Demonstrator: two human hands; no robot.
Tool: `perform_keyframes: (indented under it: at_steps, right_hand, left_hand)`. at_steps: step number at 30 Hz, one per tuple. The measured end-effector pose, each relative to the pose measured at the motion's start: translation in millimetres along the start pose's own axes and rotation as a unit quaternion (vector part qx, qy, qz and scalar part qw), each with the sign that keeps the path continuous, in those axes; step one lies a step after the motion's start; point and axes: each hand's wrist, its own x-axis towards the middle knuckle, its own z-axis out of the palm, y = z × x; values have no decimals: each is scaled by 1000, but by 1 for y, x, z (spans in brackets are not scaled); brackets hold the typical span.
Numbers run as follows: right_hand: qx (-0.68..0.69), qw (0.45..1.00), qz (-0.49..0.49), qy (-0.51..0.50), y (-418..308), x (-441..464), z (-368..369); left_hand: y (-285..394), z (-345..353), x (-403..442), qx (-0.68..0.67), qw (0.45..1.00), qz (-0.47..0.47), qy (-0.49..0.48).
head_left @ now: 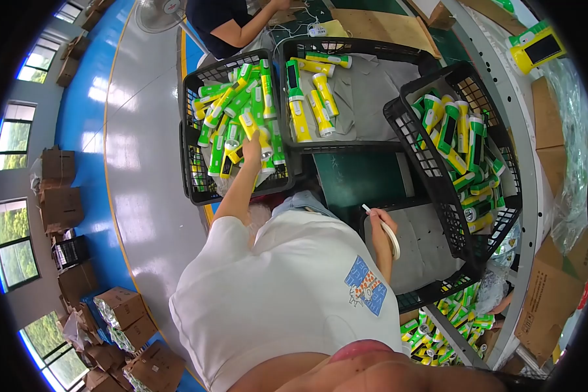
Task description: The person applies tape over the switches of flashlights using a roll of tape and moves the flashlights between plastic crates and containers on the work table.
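Now my left hand (252, 150) curls round a yellow-and-white plastic flashlight (247, 123), green-and-yellow flashlights (219, 153) beneath it; my right hand (380, 225) closes on a thin cream ring (395, 243).

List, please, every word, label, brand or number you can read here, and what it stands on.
No text can be read for certain.
White shirt: lettering on the blue print, too blurred.
Cardboard box at right: printing, too small and blurred.
Fan: mark at its hub, too small.
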Motion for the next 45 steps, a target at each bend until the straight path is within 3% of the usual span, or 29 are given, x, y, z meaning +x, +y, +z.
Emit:
perform_keyframes:
  at_steps: [6,9,13,16,18,22,24,26,29,32,45]
  right_hand:
    - [9,1000,-22,-2,-3,1,7]
    - [4,999,-36,0,-3,2,6]
    - [-3,1000,8,-9,-10,0,5]
    - [30,999,-26,10,-15,4,9]
    - [114,993,-21,6,-31,5,10]
    - [199,976,-90,28,-66,1,7]
    - [182,977,-101,41,-75,-2,5]
    - [114,982,-134,69,-73,-3,3]
    - [64,979,-155,119,-73,-5,0]
    - [24,981,-133,137,-75,-8,-3]
    - [-81,948,-216,218,-76,-2,1]
  left_hand:
    - [34,29,-51,113,993,34,4]
    - [47,40,-75,102,985,138,13]
    - [49,66,-110,45,976,168,-130]
    - [59,92,-159,-4,939,67,-338]
    - [60,109,-194,9,907,-17,-421]
    - [36,131,-237,40,828,-48,-557]
    - [30,138,-253,78,835,-19,-545]
    - [36,139,-261,100,800,-15,-591]
    - [31,142,-260,153,772,90,-610]
    - [32,145,-262,174,764,106,-612]
    - [19,154,-251,237,725,228,-604]
